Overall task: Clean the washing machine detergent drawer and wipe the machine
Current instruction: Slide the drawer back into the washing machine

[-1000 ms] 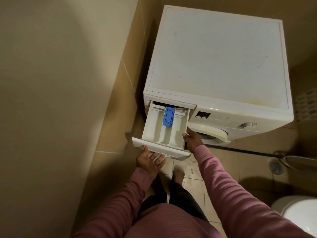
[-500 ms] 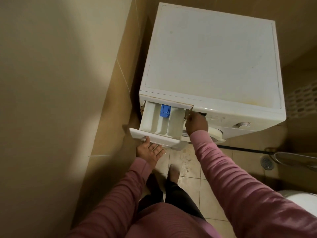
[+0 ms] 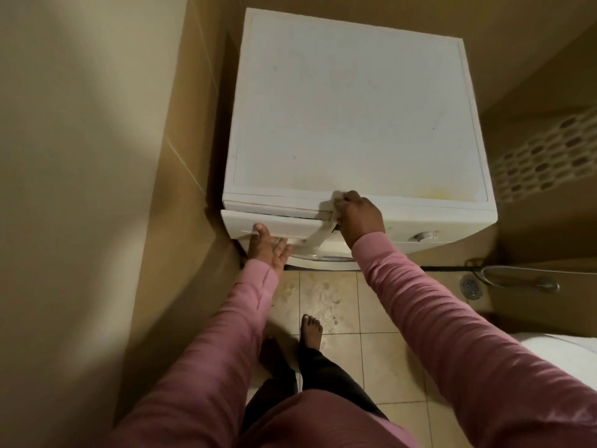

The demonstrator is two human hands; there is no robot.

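The white washing machine stands in a corner, seen from above. Its detergent drawer at the top left of the front is pushed almost fully in, with only a thin dark gap behind its panel. My left hand is open, thumb on the drawer panel and fingers spread below it. My right hand is curled at the machine's top front edge, just right of the drawer, gripping what looks like a small pale cloth. The drawer's inside is hidden.
A tiled wall runs close along the machine's left side. The control dial sits right of my right hand. A floor drain and a metal spray hose lie at the right, a white toilet at the lower right. My bare foot stands on stained floor tiles.
The drawer has gone from pulled out, blue insert showing, to nearly shut under my left hand. My right hand rose from beside the drawer to the top front edge.
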